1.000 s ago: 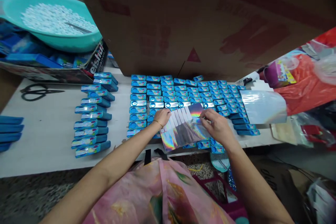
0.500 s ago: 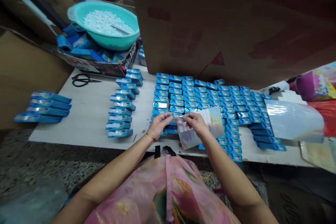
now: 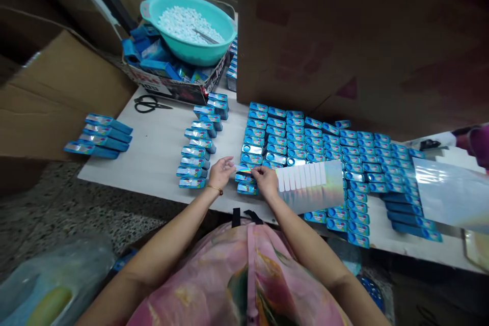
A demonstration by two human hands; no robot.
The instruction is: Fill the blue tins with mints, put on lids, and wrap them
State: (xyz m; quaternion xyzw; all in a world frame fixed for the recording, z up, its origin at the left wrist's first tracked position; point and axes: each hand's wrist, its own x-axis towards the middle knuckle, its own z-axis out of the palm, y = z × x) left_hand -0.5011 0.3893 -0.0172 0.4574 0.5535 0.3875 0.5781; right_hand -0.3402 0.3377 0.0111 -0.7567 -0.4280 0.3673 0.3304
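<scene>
Both hands are meeting low over the near edge of the white board (image 3: pixel 153 158) right now, and between them a holographic sticker strip (image 3: pixel 243 168) is being stretched: the left hand (image 3: pixel 220 172) is pinching its left end with narrowed fingers, the right hand (image 3: pixel 265 182) is pinching the right end the same way. The strip is hovering just above the near-left blue boxes (image 3: pixel 305 142), which are lying in tight rows across the board. Just right of the right hand the sticker sheet (image 3: pixel 311 186) is resting over the boxes, white gaps showing where strips are missing. By my reading, this is the sticking step, with the strip peeled and being lined up; the next move calls for laying it square on one box and pressing it flat without creasing. A looser column of boxes (image 3: pixel 196 147) is sitting to the left, another small stack (image 3: pixel 98 135) further left off the board, scissors (image 3: pixel 151 104) beyond. At the far left a teal basin (image 3: pixel 153 10) of white pellets is sitting on a printed carton (image 3: pixel 179 89); its lettering is too cut off to read, and the box labels are too small. A big cardboard box (image 3: pixel 344 35) is walling off the far side.
</scene>
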